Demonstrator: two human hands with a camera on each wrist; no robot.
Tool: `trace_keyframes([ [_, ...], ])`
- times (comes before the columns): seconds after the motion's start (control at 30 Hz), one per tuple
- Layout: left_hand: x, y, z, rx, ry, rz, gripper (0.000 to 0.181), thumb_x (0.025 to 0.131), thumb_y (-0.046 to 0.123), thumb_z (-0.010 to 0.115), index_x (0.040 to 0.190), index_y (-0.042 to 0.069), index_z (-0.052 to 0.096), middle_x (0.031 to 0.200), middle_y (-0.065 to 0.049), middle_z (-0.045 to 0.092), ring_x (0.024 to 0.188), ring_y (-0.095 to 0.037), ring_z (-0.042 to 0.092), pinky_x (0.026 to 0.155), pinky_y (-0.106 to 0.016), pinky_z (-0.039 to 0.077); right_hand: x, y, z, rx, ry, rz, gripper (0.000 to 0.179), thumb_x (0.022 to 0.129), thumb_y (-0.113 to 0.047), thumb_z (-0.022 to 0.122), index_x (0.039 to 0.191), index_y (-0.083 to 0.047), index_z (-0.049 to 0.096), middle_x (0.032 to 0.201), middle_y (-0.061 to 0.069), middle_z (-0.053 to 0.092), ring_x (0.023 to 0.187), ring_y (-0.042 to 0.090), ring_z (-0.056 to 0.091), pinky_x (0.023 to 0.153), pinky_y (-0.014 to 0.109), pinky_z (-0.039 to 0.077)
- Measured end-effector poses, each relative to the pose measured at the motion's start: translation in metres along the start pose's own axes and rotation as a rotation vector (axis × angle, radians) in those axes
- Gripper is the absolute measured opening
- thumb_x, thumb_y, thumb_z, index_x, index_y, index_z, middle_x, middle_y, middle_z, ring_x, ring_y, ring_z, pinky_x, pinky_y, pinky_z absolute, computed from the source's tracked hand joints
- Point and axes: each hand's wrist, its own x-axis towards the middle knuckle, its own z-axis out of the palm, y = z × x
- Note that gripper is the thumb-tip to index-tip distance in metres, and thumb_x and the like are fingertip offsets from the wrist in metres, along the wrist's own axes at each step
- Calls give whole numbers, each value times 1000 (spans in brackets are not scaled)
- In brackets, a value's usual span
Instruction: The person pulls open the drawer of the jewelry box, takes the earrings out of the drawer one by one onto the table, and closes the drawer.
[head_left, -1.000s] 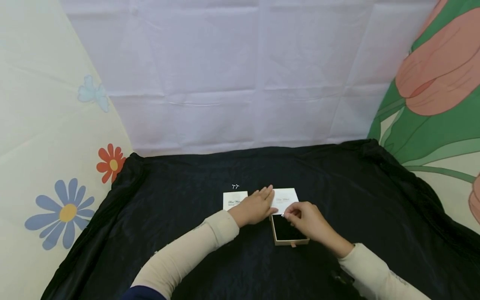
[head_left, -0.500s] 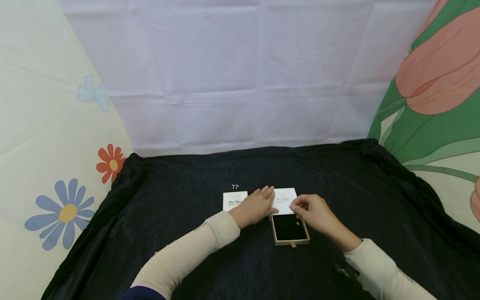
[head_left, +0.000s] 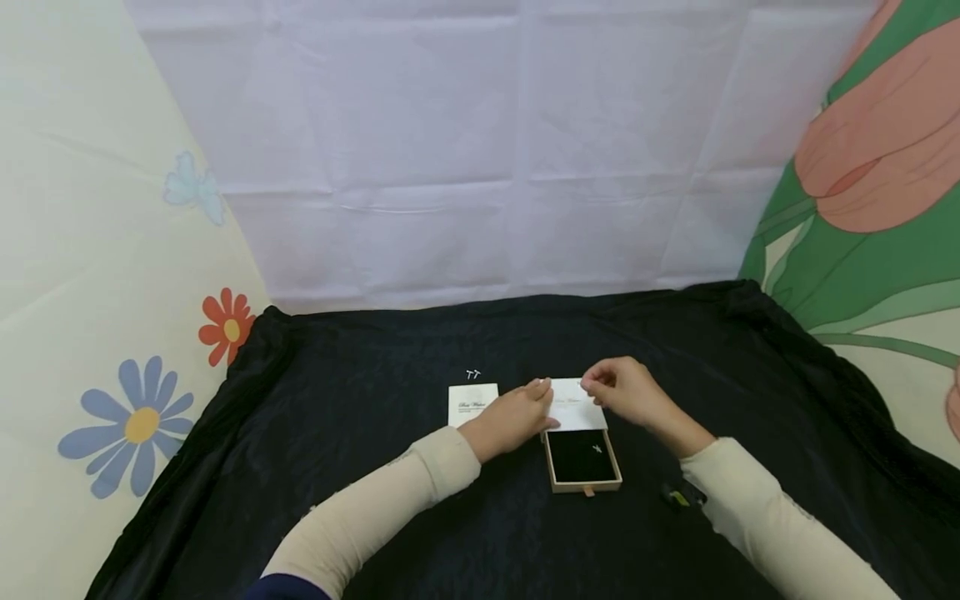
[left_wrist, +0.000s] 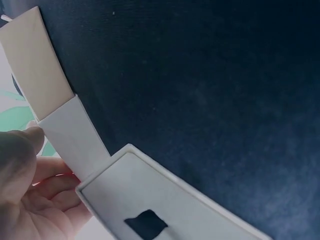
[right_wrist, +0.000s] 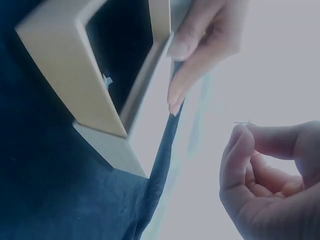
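My left hand (head_left: 513, 419) rests with fairly straight fingers along the left edge of the white sleeve (head_left: 577, 406) of a small drawer-style jewellery box. The box's drawer (head_left: 583, 487) is slid out toward me, with a black lining and a tan rim. Inside it, right of middle, lies a tiny silvery earring (head_left: 597, 448). My right hand (head_left: 624, 389) is raised over the sleeve's far right corner. Its thumb and forefinger pinch a tiny stud earring (right_wrist: 242, 122), whose thin post sticks out past the fingertips in the right wrist view.
A white printed card (head_left: 471, 402) lies left of the box, partly under my left hand. Two tiny T-shaped studs (head_left: 473, 374) lie behind it. Black cloth (head_left: 360, 375) covers the table up to a white backdrop (head_left: 450, 167). A ribbon tab (head_left: 589, 492) hangs at the drawer's front.
My right hand has lifted from the drawer and moved up and away over the sleeve, pinching a tiny stud. The earring in the drawer has come into view. My left hand has stayed put.
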Motion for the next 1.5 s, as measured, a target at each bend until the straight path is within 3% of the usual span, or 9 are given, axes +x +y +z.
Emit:
trace_keyframes([
  [0.3,1,0,1,21,22,16,47,100,35,51,126,-3,57,139,-19,51,127,-24,51,102,-28,43,38,0,-8,39,-135,64,18,93,-2,57,97,14,65,78,17,65,65,12,61,66,40,56],
  [0.53,2,-1,3,35,18,16,48,99,36,51,128,-2,56,139,-19,50,127,-24,51,102,-28,42,65,7,-8,101,-238,176,23,94,-1,56,105,18,62,80,9,65,67,9,60,66,27,55],
  [0.87,3,0,4,53,21,12,47,99,36,52,127,-1,56,139,-18,51,127,-23,51,101,-27,44,92,20,-5,130,-333,283,26,93,0,55,109,21,59,74,3,63,63,6,58,65,25,55],
  [1.17,3,-1,4,49,22,10,46,99,37,51,126,-1,57,139,-18,51,126,-23,52,100,-28,44,111,21,-1,124,-379,395,24,92,1,53,107,17,61,67,-2,59,61,6,57,62,22,52],
  [1.5,3,-2,5,27,17,16,48,100,36,51,130,-2,54,140,-20,49,128,-24,50,102,-29,43,118,25,15,74,-381,503,19,91,-2,57,103,8,66,70,1,60,63,9,56,62,24,50],
])
